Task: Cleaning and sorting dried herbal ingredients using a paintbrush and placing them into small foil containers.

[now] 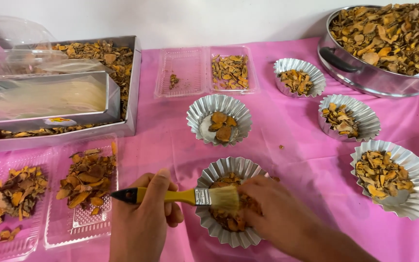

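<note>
My left hand point(144, 218) grips a small paintbrush point(180, 196) with a yellow handle and pale bristles. The bristles rest over a fluted metal cup point(219, 172) holding dried orange-brown slices. My right hand point(277, 213) lies over the right side of that cup, fingers on the slices, and hides part of its contents. A second fluted cup point(197, 114) with a few larger slices stands just behind it on the pink cloth point(292, 160).
Three more fluted cups point(413, 199) point(362, 109) point(299, 65) of slices stand at the right. A large steel pot point(360, 73) of slices is at back right. Clear plastic clamshell trays point(73, 223) point(187, 68) and a metal tray point(132, 82) sit left and behind.
</note>
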